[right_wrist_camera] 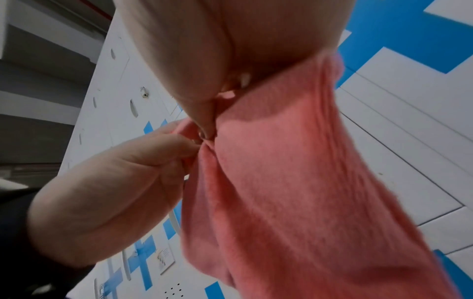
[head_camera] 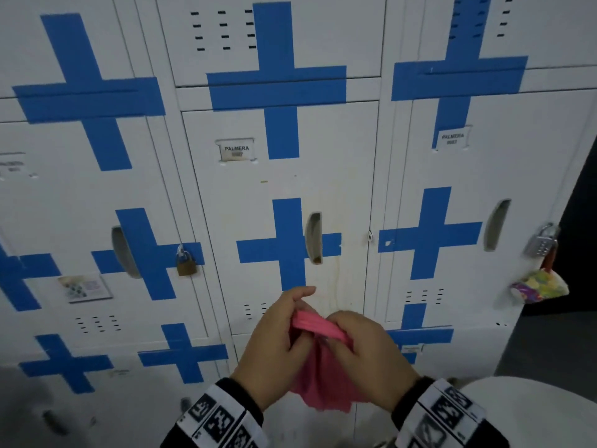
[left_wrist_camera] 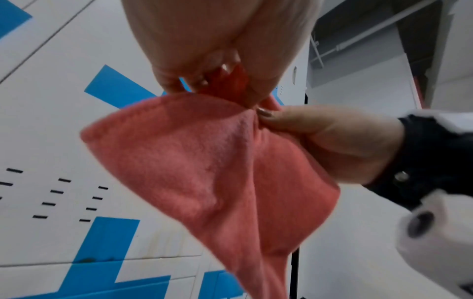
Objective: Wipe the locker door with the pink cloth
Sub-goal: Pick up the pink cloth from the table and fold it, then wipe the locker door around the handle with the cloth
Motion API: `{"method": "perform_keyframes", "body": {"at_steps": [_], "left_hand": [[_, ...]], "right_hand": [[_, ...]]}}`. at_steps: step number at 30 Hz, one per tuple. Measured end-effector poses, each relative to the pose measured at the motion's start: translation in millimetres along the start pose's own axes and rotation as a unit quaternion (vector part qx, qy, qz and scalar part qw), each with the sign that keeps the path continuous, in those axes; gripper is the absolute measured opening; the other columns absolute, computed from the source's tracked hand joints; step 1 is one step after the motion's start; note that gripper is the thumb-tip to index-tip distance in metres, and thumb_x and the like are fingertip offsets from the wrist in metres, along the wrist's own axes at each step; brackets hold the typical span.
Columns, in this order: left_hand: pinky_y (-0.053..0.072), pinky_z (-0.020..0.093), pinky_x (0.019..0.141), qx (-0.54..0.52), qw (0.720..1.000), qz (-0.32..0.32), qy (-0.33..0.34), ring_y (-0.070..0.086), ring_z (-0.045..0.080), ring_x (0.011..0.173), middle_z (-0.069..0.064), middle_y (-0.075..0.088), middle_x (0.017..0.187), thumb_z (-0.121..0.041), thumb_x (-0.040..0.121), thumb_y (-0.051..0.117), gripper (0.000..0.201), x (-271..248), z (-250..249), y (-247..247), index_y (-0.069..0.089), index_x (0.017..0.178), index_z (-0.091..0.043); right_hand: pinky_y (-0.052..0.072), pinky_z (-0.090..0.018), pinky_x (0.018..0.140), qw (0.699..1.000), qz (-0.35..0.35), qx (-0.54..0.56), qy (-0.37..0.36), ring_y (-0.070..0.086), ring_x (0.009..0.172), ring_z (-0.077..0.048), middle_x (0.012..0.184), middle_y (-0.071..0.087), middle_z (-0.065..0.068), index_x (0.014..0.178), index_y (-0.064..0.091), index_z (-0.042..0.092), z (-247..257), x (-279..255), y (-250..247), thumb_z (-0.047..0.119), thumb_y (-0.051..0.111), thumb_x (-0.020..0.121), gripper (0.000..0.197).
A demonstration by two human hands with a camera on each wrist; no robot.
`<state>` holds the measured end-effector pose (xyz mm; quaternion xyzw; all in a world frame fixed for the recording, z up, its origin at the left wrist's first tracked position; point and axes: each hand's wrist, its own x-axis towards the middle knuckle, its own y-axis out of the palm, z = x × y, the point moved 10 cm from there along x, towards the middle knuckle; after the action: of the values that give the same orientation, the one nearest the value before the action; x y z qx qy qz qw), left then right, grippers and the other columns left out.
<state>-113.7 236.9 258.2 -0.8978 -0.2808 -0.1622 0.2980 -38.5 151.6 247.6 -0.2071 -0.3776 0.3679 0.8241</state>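
Holding the soft pink terry cloth (head_camera: 323, 376) bunched between us, we pinch its upper edge with our left hand (head_camera: 274, 350) and our right hand (head_camera: 368, 354), fingers of both curled tight round the fabric while the rest hangs below. It sits just in front of the white metal locker door (head_camera: 281, 185) crossed with blue tape (head_camera: 287, 244), not touching it. A brass padlock (head_camera: 185, 263) hangs on the neighbouring door.

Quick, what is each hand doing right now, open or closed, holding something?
Left hand: closed, fingers pinch the pink cloth at its top edge.
Right hand: closed, fingers grip the same pink cloth beside the left.
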Motion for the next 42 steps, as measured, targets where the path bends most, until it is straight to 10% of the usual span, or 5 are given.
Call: {"method": "perform_keyframes", "body": {"at_steps": [7,15,27,33,42], "left_hand": [[0.034,0.029,0.099,0.214,0.957,-0.177,0.085,0.039,0.003,0.116,-0.013,0.044,0.122,-0.038,0.083,0.049,0.036,-44,-7,-16,0.047,0.119,-0.038],[0.009,0.012,0.109,0.158,0.985,-0.063,0.014,0.000,-0.009,0.140,-0.024,-0.002,0.155,-0.035,0.086,0.060,0.085,-27,23,20,0.003,0.148,-0.041],[0.055,0.029,0.085,-0.133,0.971,-0.196,-0.028,0.063,0.007,0.105,-0.008,0.060,0.125,-0.001,0.096,0.039,0.050,18,48,-24,0.044,0.138,-0.029],[0.038,0.017,0.105,0.037,0.935,-0.344,0.081,0.037,0.002,0.131,-0.003,0.036,0.147,0.004,0.089,0.038,0.065,38,18,-87,0.022,0.148,-0.018],[0.001,0.053,0.111,0.438,0.882,-0.151,0.091,-0.009,0.017,0.141,0.004,-0.001,0.156,-0.030,0.093,0.035,0.068,116,85,-28,0.002,0.149,-0.011]], "right_hand": [[0.039,-0.012,0.061,0.999,-0.003,0.023,0.035,0.051,0.067,-0.002,0.074,0.055,0.010,0.086,0.051,0.024,4,13,0,0.021,0.043,0.098,0.015],[0.045,-0.017,0.071,0.978,0.043,0.192,0.070,0.055,0.076,-0.004,0.084,0.062,0.003,0.096,0.058,0.022,6,28,27,0.021,0.044,0.098,0.014],[0.041,-0.028,0.090,0.998,0.028,-0.057,-0.008,0.050,0.099,-0.012,0.103,0.057,0.001,0.107,0.063,0.019,7,98,-20,0.029,0.040,0.098,0.026],[0.019,-0.036,0.114,0.958,-0.174,-0.221,-0.059,0.022,0.140,-0.020,0.150,0.032,-0.003,0.141,0.038,0.019,14,142,-102,0.027,0.041,0.098,0.044],[0.008,-0.047,0.118,0.929,-0.129,-0.343,-0.061,-0.006,0.146,-0.026,0.159,-0.004,-0.003,0.151,0.007,0.019,-8,168,-90,0.028,0.035,0.098,0.060]]}}
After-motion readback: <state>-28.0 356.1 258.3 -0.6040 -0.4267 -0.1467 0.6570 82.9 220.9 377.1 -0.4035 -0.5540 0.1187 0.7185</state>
